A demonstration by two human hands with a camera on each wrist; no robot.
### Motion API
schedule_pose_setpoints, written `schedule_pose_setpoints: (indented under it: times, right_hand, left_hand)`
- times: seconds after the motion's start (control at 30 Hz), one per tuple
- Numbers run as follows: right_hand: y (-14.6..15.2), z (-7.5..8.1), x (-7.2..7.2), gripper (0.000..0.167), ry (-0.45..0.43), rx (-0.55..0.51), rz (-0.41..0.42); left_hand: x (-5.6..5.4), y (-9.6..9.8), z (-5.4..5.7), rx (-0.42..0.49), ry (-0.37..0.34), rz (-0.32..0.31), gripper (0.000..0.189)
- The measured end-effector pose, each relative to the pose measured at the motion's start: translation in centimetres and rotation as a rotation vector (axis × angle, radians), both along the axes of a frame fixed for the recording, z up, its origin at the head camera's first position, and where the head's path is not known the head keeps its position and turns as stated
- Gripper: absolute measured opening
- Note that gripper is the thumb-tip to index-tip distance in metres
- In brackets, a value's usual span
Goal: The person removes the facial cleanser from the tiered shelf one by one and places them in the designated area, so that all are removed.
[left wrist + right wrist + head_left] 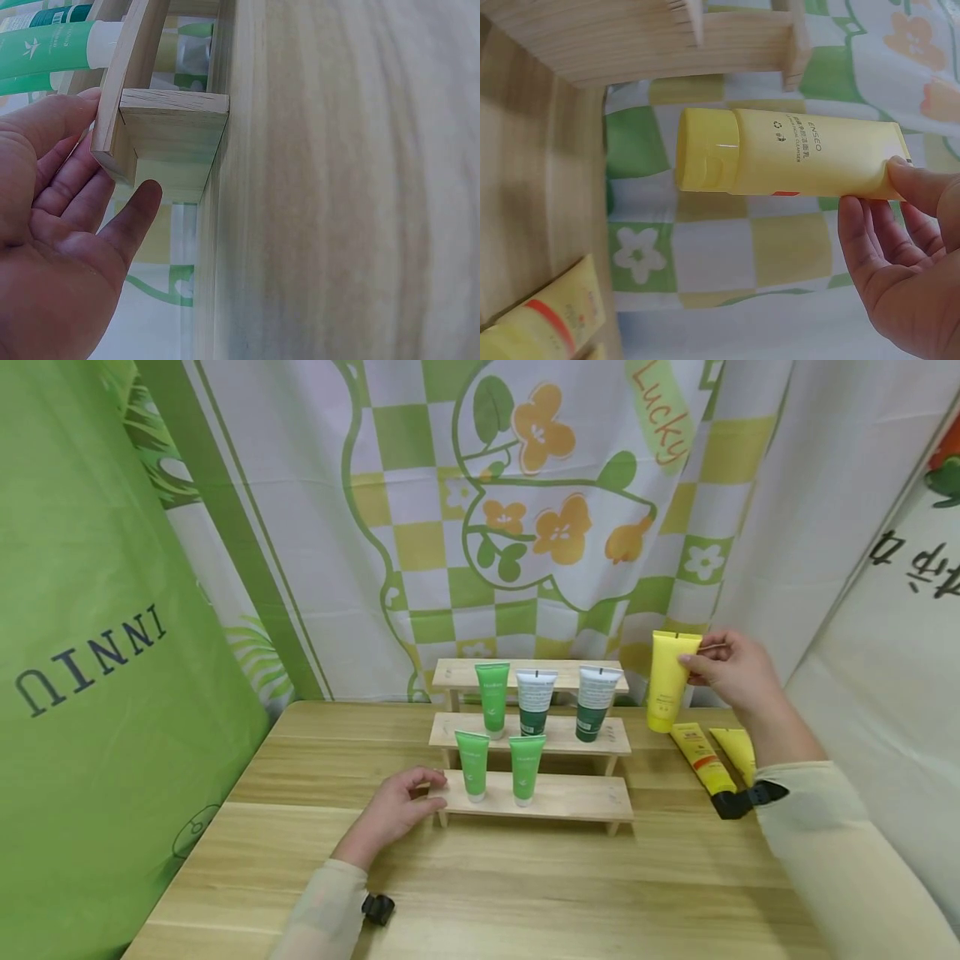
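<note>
My right hand (731, 668) pinches a yellow facial cleanser tube (667, 681) by its flat crimped end, held upright with the cap down, to the right of a wooden three-tier display shelf (577, 797). In the right wrist view, the tube (817, 154) hangs between the thumb and the fingers. My left hand (397, 806) rests at the left end of the lowest tier, fingers loosely bent. The left wrist view has those fingers against the end of the shelf (176, 105). Two small green tubes (527, 768) stand on the lowest tier.
On the middle tier stand another green tube (492, 697) and two white-and-dark-green tubes (596, 702). Two yellow tubes lie on the table at right, one with a red band (703, 758), the other (737, 752) partly behind my right arm. A patterned curtain (420, 468) hangs behind.
</note>
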State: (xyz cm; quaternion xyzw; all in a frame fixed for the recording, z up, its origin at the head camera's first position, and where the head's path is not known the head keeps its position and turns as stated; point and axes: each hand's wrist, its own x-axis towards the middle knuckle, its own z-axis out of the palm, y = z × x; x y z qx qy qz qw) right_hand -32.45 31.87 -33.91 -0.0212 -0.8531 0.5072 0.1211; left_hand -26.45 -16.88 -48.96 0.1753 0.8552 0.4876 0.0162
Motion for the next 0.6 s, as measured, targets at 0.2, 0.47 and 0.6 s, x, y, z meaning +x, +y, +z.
schedule_pose_setpoints:
  times: [0.2,0.47,0.6]
  right_hand:
    - [0.6,-1.9,0.3,0.045,-0.037,0.005,0.029]
    - [1.0,-4.2,0.3,0.044,-0.096,0.014,0.063]
    - [1.2,-4.9,0.4,0.043,-0.118,0.007,0.073]
  left_hand:
    - [0.0,0.0,0.1,-0.005,0.002,0.001,0.022]
    - [0.1,0.1,0.2,-0.015,-0.003,0.004,0.022]
    - [0.1,0.1,0.2,-0.013,-0.012,0.003,0.022]
